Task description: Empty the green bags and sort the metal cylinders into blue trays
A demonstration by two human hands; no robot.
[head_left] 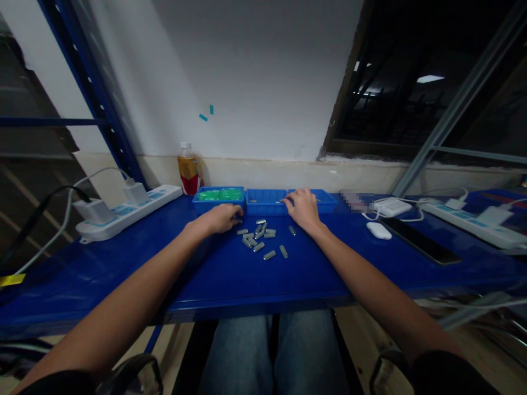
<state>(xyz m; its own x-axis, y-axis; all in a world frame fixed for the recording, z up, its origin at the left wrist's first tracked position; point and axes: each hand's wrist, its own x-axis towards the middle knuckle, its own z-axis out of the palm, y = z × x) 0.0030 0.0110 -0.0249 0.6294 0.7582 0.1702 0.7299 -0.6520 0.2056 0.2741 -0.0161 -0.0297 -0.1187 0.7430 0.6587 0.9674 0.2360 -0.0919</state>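
Several short, silvery metal cylinders (pixel 258 247) lie in a loose group on the blue table. To their left, my left hand (pixel 224 218) rests low over the tabletop. Its fingers are curled together, and whatever they hold is too small to make out. My right hand (pixel 303 207) reaches over the edge between the middle blue bin (pixel 267 209) and the right blue bin (pixel 327 207). Thumb and fingers there are drawn into a pinch, with a small pale bit at the tips that I cannot identify. The left blue bin (pixel 218 206) holds green plastic-wrapped things (pixel 220 194).
A drink bottle (pixel 190 170) stands behind the left bin. White power strips lie at the left (pixel 127 211) and right (pixel 473 222), with plugs and cables. A black phone (pixel 420 240) and a white earbud case (pixel 379 230) are right of my right hand.
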